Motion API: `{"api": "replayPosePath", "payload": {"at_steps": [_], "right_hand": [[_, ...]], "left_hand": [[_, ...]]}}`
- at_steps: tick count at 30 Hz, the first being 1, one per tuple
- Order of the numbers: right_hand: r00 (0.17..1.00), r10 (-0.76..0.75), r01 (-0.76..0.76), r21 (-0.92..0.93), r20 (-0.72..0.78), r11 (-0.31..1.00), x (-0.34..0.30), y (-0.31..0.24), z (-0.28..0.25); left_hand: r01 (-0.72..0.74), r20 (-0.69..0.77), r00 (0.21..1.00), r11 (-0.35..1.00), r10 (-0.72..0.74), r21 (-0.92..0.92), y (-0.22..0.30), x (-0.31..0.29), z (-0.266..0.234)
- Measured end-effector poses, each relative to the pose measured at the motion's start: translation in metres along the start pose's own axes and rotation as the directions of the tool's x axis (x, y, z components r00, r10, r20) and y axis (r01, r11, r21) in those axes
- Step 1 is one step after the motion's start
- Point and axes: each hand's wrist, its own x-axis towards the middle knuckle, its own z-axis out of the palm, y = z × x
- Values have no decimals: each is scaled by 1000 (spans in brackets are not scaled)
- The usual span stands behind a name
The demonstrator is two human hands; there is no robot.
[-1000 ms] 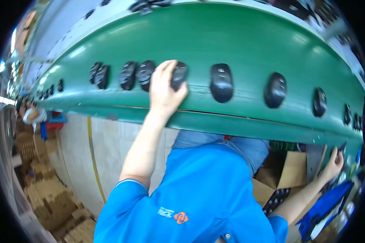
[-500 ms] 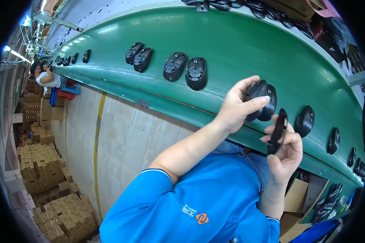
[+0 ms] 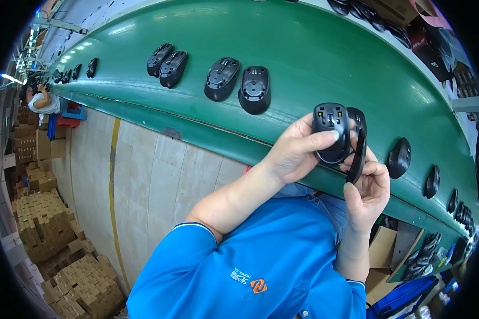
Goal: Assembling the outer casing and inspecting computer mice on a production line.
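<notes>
My left hand (image 3: 294, 151) grips a black computer mouse (image 3: 332, 118) that has its upper shell off, with the thumb across its face. Two small yellow-green spots show near that mouse's far end. To the right, my right hand (image 3: 368, 194) pinches a curved black mouse cover (image 3: 358, 154), held on edge close beside the mouse; whether the two touch I cannot tell. Partly hidden behind them is another black mouse (image 3: 360, 116). Two coverless mice, one grey-topped (image 3: 222, 78) and one darker (image 3: 255, 89), lie on the green belt to the left.
The green conveyor belt (image 3: 298, 48) curves across the view, with more mice (image 3: 173, 69) at left and others (image 3: 400, 158) at right. Black parts (image 3: 356, 13) line the far ledge. Below right stands an open carton (image 3: 383, 247). A co-worker (image 3: 45, 101) sits far left, near stacked boxes (image 3: 82, 284).
My left hand has lifted and turned the mouse so its face shows. My right hand has brought the cover closer to it. The view has shifted slightly, and mice on the belt appear farther left.
</notes>
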Motion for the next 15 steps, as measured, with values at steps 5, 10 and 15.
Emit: {"api": "replayPosePath", "payload": {"at_steps": [5,10,15], "right_hand": [[999,11,-13,-50,-50,999,-2,3,-1],[991,-42,16,-206,-125,978,-1,7,3],[993,-97,61,-386,-73,921,2,5,6]], "left_hand": [[-51,-24,998,998,50,-27,-9,3,0],[-100,-27,995,995,100,-22,-15,4,-3],[-102,35,994,995,103,-24,-18,5,-3]]}}
